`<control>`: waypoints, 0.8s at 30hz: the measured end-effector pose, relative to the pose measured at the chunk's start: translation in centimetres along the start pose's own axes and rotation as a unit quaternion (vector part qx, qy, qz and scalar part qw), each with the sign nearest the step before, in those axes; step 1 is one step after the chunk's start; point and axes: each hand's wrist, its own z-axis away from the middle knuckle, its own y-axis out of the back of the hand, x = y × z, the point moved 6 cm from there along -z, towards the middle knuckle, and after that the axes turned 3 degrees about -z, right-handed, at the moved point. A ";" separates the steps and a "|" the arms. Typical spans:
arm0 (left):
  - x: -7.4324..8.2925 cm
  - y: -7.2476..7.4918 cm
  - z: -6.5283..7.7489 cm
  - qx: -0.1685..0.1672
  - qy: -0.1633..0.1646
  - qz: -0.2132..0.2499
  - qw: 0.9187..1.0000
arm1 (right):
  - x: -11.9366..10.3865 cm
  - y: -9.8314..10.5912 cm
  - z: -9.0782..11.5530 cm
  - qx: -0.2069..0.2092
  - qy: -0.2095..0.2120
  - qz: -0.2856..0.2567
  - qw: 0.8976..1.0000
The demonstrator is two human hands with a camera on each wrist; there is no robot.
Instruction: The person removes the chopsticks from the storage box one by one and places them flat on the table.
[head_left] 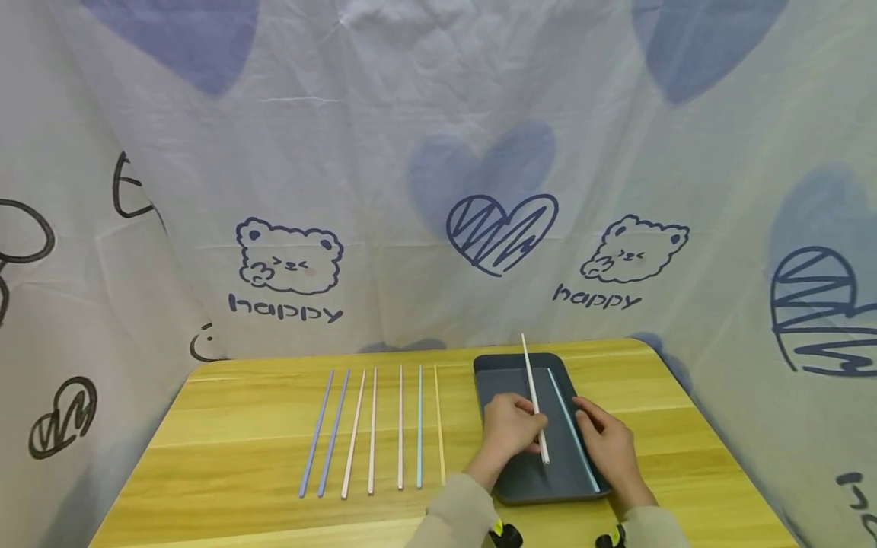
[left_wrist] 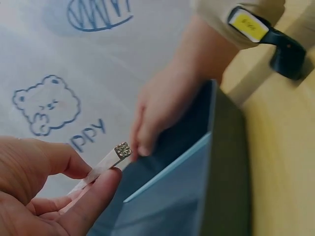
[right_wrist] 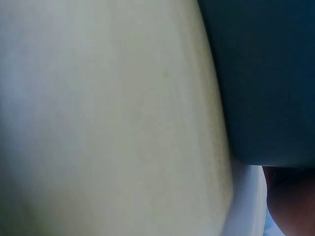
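My left hand [head_left: 510, 426] pinches a pale pinkish-white chopstick [head_left: 530, 380] between thumb and fingers, tilted above the dark grey tray [head_left: 510, 487]. In the left wrist view the patterned end of this chopstick [left_wrist: 108, 160] points up past the fingertips. A light blue chopstick [head_left: 572, 430] lies inside the tray along its right side. My right hand [head_left: 610, 445] holds the tray's right edge, thumb and fingers at the rim. The right wrist view shows only part of that hand [right_wrist: 290, 201] beside the tray's outer wall [right_wrist: 266, 98].
Left of the tray, several chopsticks lie spaced side by side on the wooden table [head_left: 226, 441]: purple chopsticks [head_left: 317, 434], pinkish-white chopsticks [head_left: 373, 434], a blue chopstick [head_left: 420, 426] and a yellow chopstick [head_left: 439, 418]. A printed cloth [head_left: 384, 190] hangs behind the table.
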 end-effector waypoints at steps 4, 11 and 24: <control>0.4 2.0 -0.1 0.005 -0.002 0.027 1.000 | -0.1 0.1 0.0 -0.006 0.000 -0.004 1.000; 0.3 6.2 -0.1 0.022 -0.003 0.019 1.000 | -0.3 0.1 0.0 -0.002 0.011 0.004 1.000; -1.5 14.5 0.8 0.047 -0.006 -0.014 0.999 | 0.2 -0.1 -0.3 -0.008 0.002 -0.006 1.000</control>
